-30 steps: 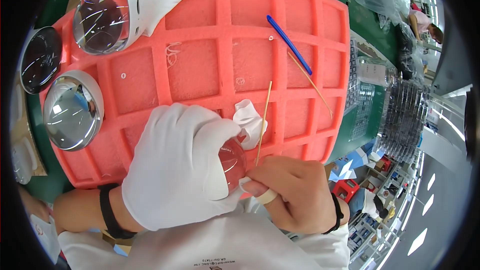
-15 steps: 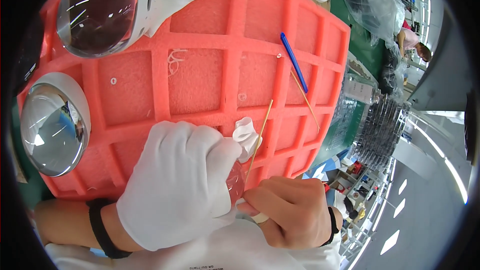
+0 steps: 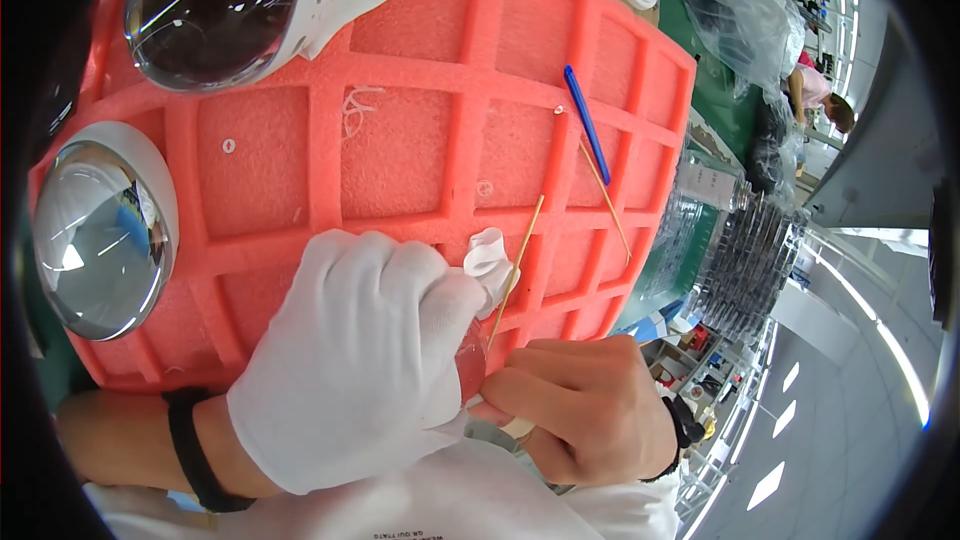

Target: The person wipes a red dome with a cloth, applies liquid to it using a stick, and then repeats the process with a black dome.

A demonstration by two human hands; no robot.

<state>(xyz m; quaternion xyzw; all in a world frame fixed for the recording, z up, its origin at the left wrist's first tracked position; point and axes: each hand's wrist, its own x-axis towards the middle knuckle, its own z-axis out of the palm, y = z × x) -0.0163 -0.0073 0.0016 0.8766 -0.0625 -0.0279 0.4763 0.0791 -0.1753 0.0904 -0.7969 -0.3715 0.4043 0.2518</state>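
The clear, glossy, curved piece [image 3: 471, 365], pink showing through, is mostly hidden by the gloved left hand [image 3: 350, 365] gripping it, beside the bare right hand [image 3: 585, 405].

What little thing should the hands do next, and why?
Maybe the bare right hand should slide gently along the edge of the clear curved piece, while the gloved left hand holds it steady. I think so because the left hand is wrapped around that piece and the right one is bunched close by its edge.
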